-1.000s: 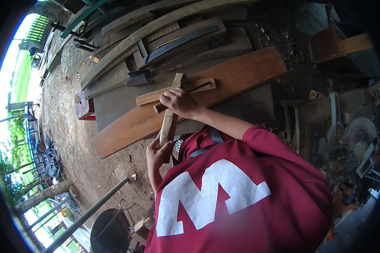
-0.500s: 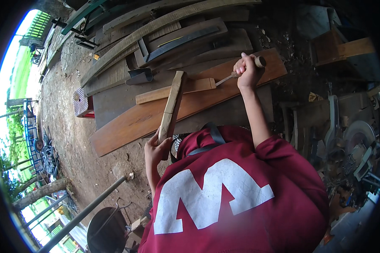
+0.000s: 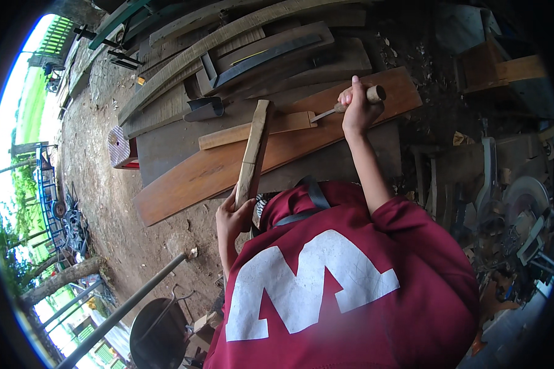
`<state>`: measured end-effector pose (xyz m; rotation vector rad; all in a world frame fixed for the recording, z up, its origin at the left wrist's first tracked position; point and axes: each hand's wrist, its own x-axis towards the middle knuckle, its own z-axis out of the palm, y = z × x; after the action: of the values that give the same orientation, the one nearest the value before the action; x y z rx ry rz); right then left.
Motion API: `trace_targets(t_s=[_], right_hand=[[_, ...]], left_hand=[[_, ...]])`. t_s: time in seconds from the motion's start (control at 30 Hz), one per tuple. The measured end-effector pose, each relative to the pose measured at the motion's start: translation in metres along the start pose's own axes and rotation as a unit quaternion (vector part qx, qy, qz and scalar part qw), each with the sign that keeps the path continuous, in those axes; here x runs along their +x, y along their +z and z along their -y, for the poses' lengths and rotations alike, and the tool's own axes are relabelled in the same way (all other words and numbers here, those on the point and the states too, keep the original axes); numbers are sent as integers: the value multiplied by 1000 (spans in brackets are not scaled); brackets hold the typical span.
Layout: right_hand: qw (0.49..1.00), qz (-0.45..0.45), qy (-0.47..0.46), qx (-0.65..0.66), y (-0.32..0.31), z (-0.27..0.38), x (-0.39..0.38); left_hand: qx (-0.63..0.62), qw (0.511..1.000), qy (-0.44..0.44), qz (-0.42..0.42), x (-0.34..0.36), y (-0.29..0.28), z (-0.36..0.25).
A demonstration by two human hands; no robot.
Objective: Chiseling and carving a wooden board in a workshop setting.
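My left hand grips the lower end of a rough pale wooden bar that rises diagonally over a long reddish-brown board. My right hand is closed round the round wooden handle of a tool with a narrow metal shaft. The shaft points down-left to the right end of a shorter wooden piece lying on the board; I cannot tell whether it touches. The bar crosses in front of the shorter piece's middle.
Curved planks and a dark metal square lie beyond the board. A red-sided stool stands at left, above a metal pole and a dark round seat. Machinery with a round disc fills the right side.
My right hand has left the bar and moved up to the right, where it now grips the tool's handle. My left hand stays on the bar with little movement.
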<state>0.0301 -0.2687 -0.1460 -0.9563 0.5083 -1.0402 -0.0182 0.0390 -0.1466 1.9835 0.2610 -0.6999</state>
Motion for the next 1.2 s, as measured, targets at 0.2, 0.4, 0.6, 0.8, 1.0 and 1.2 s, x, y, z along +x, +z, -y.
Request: trace_targets(t_s=[0.2,0.4,0.6,0.8,1.0,1.2], right_hand=[[982,102,-74,-141,10,-4,-8],[932,213,-154,-250,23,-11,-18],[906,253,-161,-299,33,-5,-29],[897,236,-194,-321,36,-17,-29],[909,234,-156,-308,38,-2,-33],[902,270,-211,-265,38,-15,-35]], left_hand=[[-35,995,-62,63,-9,6,-14],[-190,969,76,135,-22,-13,-56],[-36,976,182,118,-63,-25,-119],[17,981,164,98,-74,-13,-132],[-45,966,244,75,-84,-13,-136],[88,954,284,43,-52,8,-122]])
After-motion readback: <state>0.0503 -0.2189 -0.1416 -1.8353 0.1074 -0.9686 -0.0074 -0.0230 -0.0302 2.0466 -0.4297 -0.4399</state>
